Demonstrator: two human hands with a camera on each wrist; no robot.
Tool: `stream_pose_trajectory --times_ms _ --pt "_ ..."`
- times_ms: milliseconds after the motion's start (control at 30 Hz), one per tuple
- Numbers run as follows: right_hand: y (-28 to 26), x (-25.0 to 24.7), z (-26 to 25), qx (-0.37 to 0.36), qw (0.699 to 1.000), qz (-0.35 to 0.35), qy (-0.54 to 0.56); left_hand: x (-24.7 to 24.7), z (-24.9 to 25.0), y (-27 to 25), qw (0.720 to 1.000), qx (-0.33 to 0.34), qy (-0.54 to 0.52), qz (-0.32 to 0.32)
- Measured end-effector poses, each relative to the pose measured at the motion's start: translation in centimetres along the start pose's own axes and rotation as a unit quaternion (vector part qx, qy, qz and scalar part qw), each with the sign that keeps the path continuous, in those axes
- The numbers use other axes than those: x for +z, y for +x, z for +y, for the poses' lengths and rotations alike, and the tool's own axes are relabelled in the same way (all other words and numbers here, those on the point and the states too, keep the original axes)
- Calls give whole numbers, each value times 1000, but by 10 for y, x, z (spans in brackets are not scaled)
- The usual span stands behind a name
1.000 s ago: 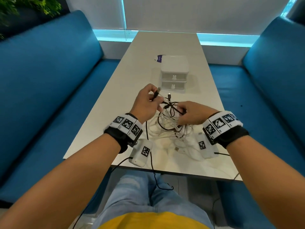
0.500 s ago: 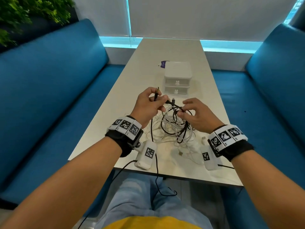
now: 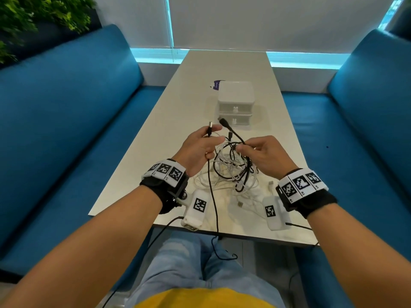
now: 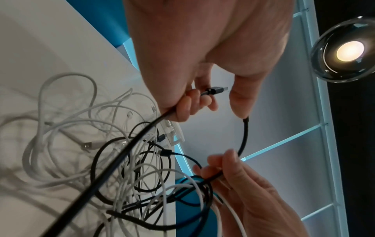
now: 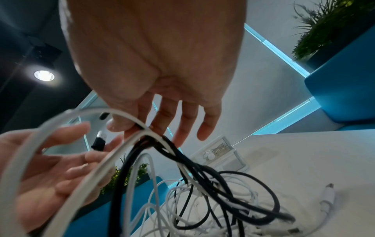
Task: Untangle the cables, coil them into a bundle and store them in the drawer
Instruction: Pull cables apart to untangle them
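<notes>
A tangle of black and white cables [image 3: 231, 174] lies partly on the white table [image 3: 178, 121] and is partly lifted. My left hand [image 3: 209, 138] grips a black cable [image 4: 129, 144] just below its USB plug [image 4: 215, 90], and the plug sticks up past the fingers. My right hand [image 3: 241, 148] pinches a black cable and a white one [image 5: 146, 133] between thumb and forefinger at the top of the tangle, its other fingers spread. A black plug end [image 3: 223, 123] arcs up between the hands. The white two-drawer box [image 3: 235, 101] stands behind, both drawers closed.
Blue sofas [image 3: 66, 121] flank the table on both sides. A small purple-and-white card [image 3: 215, 84] lies behind the drawer box. One black cable [image 3: 214, 214] hangs over the table's near edge onto my lap. A loose white plug [image 3: 270, 184] rests by my right wrist.
Both hands have lifted the tangle a little and drawn slightly apart. A black plug end now arcs up between them. The left hand still holds its USB plug.
</notes>
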State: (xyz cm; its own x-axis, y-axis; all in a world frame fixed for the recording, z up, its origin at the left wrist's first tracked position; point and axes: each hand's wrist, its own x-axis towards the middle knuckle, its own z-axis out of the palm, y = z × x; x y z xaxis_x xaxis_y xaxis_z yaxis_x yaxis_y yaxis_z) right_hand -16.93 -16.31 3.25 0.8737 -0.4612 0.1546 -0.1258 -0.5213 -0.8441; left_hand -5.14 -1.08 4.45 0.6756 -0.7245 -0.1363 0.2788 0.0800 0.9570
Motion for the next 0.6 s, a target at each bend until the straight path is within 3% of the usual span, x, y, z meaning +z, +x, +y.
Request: stream_pose_trajectory --times_ms 300,600 --pt "-6 13 7 -10 995 -70 -65 20 -3 -1 1000 -7 -7 -10" --pt "-6 -4 41 39 985 -40 -163 13 25 -4 987 3 -150 -60"
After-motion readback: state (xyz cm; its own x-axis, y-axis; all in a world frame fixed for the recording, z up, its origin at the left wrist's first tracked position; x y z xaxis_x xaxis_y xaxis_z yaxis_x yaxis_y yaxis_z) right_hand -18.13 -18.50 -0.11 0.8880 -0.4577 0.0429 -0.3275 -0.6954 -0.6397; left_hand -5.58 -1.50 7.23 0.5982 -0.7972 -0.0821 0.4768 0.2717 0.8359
